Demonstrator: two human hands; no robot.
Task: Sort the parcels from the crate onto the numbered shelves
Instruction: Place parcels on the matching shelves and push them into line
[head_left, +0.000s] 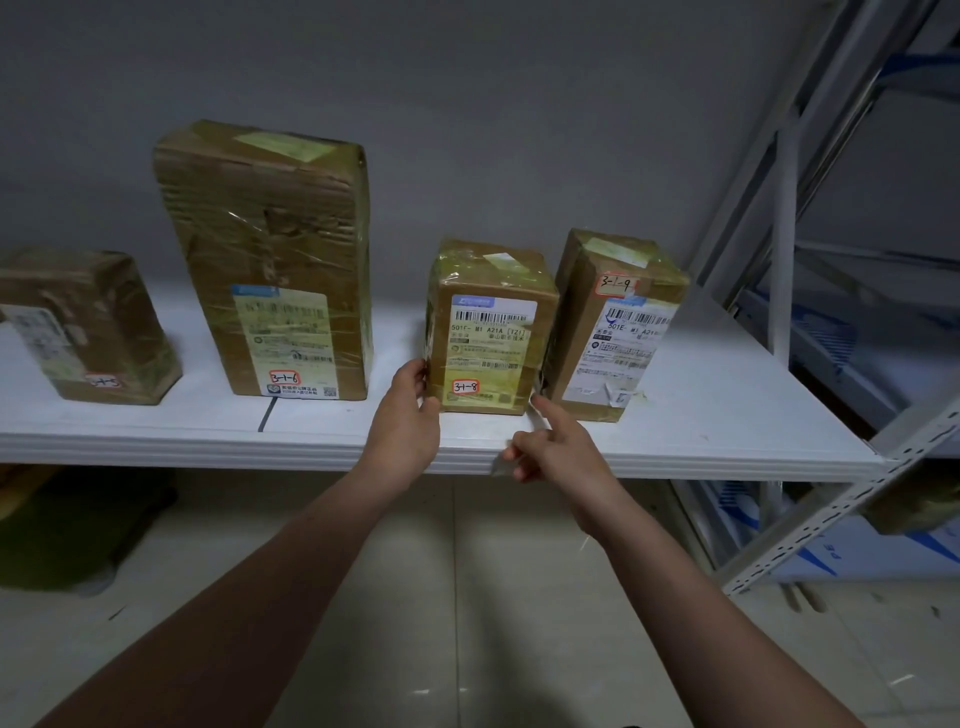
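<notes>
A small brown parcel marked 3-1-8 (488, 332) stands upright on the white shelf (701, 415). My left hand (408, 415) holds its lower left edge, thumb on the front and fingers on the side. My right hand (550, 441) has its index finger stretched out to the parcel's lower right corner, the other fingers curled and holding nothing. Right of it, close by, stands the parcel marked 3-1-9 (618, 322). To the left are the tall parcel 3-1-6 (275, 260) and a low parcel (88, 327) at the shelf's left end.
A grey wall backs the shelf. A perforated metal upright (841, 499) and more racking stand at the right. Below the shelf lie tiled floor, a dark green object (67, 525) at the left and blue-and-white boxes (857, 545) at the right.
</notes>
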